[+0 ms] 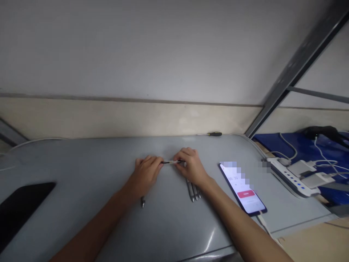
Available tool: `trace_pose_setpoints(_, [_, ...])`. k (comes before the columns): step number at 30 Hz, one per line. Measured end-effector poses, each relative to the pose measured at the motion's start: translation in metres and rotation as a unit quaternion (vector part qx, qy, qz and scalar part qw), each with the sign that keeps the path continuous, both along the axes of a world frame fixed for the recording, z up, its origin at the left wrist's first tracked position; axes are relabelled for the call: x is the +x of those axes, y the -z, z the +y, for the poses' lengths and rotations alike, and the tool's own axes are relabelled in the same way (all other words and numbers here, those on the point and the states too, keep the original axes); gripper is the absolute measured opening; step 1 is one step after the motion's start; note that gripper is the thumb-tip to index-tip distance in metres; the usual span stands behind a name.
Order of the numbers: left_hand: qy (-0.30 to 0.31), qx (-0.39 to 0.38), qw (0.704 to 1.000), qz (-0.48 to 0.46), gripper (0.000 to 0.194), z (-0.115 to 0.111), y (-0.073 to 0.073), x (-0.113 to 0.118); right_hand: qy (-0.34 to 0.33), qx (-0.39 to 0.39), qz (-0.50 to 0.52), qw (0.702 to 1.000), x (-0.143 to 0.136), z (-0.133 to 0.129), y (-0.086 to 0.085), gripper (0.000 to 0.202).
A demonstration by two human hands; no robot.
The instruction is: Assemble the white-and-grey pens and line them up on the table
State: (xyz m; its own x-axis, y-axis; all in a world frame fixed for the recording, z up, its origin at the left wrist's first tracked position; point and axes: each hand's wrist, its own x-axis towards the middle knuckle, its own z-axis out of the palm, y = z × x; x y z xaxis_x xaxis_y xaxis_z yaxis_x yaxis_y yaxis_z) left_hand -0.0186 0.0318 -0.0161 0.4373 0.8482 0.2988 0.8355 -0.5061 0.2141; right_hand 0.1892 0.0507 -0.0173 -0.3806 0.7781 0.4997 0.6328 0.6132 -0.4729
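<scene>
My left hand (148, 169) and my right hand (188, 165) meet over the grey tabletop, each pinching one end of a slim pen (169, 162). The pen lies level between them, with a dark stretch on the left and a pale, clear-looking stretch in the middle; both ends are hidden in the fingers. Under my right wrist, several grey pens (193, 193) with silvery tips lie side by side, partly covered. A small dark piece with a shiny tip (143, 202) shows beside my left wrist; the rest of it is hidden.
A lit phone (242, 189) on a charging cable lies to the right. Beyond it is a white power strip (293, 178) with chargers and cables. A screwdriver (215, 134) rests by the wall. A black flat object (25, 203) lies at left. A metal post (294, 72) slants up at right.
</scene>
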Motion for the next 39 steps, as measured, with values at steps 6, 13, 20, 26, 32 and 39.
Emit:
trace_pose_setpoints(6, [-0.001, -0.004, 1.000, -0.003, 0.029, -0.001, -0.002, 0.001, 0.006, 0.019, -0.044, 0.999, 0.000, -0.001, 0.000, 0.019])
trace_pose_setpoints(13, [-0.013, 0.009, 1.000, 0.011, 0.028, 0.001, 0.001, -0.001, -0.021, 0.005, -0.058, 0.998, 0.001, -0.003, -0.005, 0.018])
trace_pose_setpoints(20, [-0.012, -0.003, 1.000, -0.011, 0.031, 0.000, 0.001, -0.002, 0.000, 0.036, -0.061, 0.998, 0.003, -0.001, -0.003, 0.007])
trace_pose_setpoints(26, [-0.019, 0.003, 0.999, -0.041, 0.034, 0.001, -0.001, -0.003, 0.068, 0.064, -0.050, 0.994, 0.009, 0.004, 0.000, 0.015])
trace_pose_setpoints(32, [-0.085, 0.007, 0.993, -0.086, 0.035, 0.004, -0.007, -0.007, 0.093, -0.060, 0.238, 0.965, 0.017, 0.012, -0.004, 0.008])
trace_pose_setpoints(39, [-0.076, 0.016, 0.995, -0.063, 0.034, 0.003, -0.006, -0.006, -0.002, -0.319, 0.529, 0.786, 0.016, 0.015, -0.008, 0.031])
